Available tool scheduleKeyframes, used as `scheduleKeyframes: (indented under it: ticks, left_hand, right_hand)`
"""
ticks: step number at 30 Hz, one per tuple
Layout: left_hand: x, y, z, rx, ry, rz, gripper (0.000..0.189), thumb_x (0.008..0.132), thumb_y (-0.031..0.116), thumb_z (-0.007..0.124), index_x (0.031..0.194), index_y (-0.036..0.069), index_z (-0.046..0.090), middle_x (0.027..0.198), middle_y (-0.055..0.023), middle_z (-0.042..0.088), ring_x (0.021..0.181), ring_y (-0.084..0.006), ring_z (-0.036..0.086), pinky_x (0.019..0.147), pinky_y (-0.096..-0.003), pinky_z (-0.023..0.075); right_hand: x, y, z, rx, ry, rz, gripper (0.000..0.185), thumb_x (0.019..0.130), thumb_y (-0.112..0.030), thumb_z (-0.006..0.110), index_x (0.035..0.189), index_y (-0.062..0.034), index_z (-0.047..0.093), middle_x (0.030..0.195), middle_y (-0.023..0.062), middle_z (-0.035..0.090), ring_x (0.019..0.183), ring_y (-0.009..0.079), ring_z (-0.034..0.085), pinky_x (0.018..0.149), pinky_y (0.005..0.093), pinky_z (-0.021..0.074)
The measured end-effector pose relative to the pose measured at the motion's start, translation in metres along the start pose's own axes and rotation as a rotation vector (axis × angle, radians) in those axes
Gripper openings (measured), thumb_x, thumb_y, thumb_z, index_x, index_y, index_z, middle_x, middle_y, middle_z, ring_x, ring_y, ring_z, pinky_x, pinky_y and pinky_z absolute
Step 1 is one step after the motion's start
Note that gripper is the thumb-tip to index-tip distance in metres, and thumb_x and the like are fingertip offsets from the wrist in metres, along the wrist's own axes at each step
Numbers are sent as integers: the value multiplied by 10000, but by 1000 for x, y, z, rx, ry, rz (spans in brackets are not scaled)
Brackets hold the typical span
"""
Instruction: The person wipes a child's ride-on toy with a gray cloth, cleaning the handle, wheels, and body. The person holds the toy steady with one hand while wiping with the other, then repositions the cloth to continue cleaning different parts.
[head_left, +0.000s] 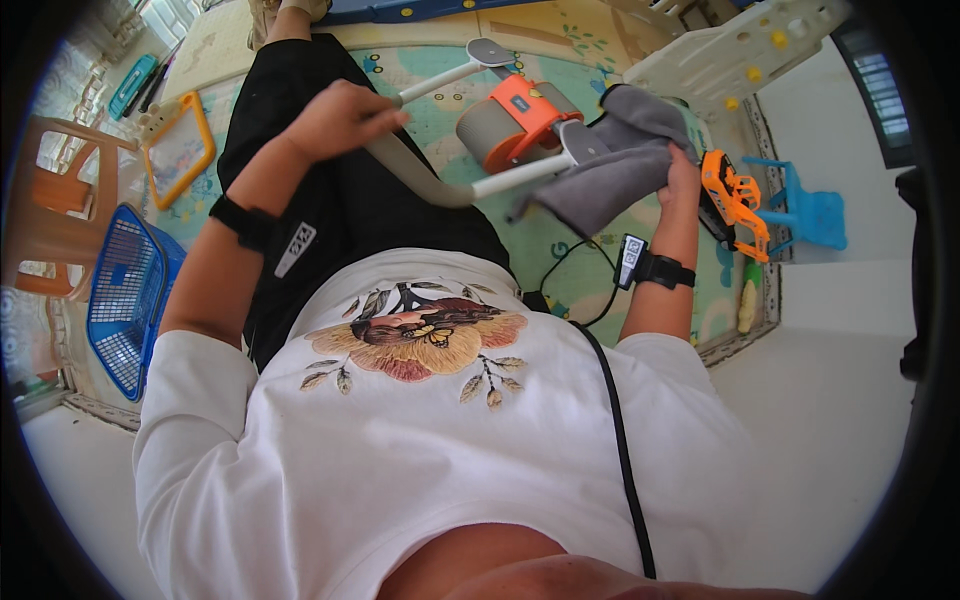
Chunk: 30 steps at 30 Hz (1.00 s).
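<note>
Across my lap lies an exercise roller with an orange centre housing (517, 105) and ribbed grey wheels (484, 127). Its U-shaped handle has white tubes (517, 176) and a grey foam grip (420, 176). My left hand (345, 120) is closed around the far-left bend of that grip, hiding part of it. A grey cloth (630, 150) is bunched in my right hand (681, 176), draped over the right side of the roller and partly covering the handle's joint there. The cloth's lower left corner is blurred.
Left of me are a blue plastic basket (124, 300), a tan plastic chair (67, 195) and a yellow-framed drawing board (180, 150). An orange toy excavator (735, 202) and a small blue chair (810, 206) stand right. A patterned mat (555, 262) covers the floor; a black cable (619, 420) crosses my shirt.
</note>
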<state>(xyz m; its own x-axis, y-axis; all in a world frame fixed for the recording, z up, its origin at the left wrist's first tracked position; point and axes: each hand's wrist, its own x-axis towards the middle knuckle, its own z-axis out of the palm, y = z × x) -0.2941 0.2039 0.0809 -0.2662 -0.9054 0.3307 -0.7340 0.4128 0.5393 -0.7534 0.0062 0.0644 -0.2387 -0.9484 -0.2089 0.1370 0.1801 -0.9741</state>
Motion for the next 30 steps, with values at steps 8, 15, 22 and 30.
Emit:
scheduleKeyframes:
  ticks: [8,15,22,30]
  left_hand:
    - [-13,11,12,145,110,210,175,812,133,617,665,44,582,628,-89,512,653,-281,510,706,-374,409]
    - [-13,31,25,140,203,377,247,760,99,631,580,74,463,586,-78,437,601,-276,469,614,-400,380]
    - [-22,29,24,126,218,374,106,725,133,648,643,94,593,599,-47,517,613,-252,533,643,-385,424]
    - [-24,35,28,203,196,300,199,757,184,629,595,105,544,569,-22,471,609,-231,511,686,-383,370]
  right_hand:
    - [18,-10,61,-784,-146,-631,526,785,-235,651,1245,1,555,1207,208,585,1133,319,556,949,369,424]
    - [13,81,116,-1324,-464,-756,493,764,-242,615,1240,-117,576,1263,187,535,1124,376,535,954,426,442]
    - [62,101,106,-1442,-539,-512,430,825,-333,538,1229,-191,586,1097,191,635,1030,399,590,867,453,470]
    - [100,94,43,-1511,-93,-581,239,794,-190,581,950,-41,685,951,234,651,931,425,606,805,478,474]
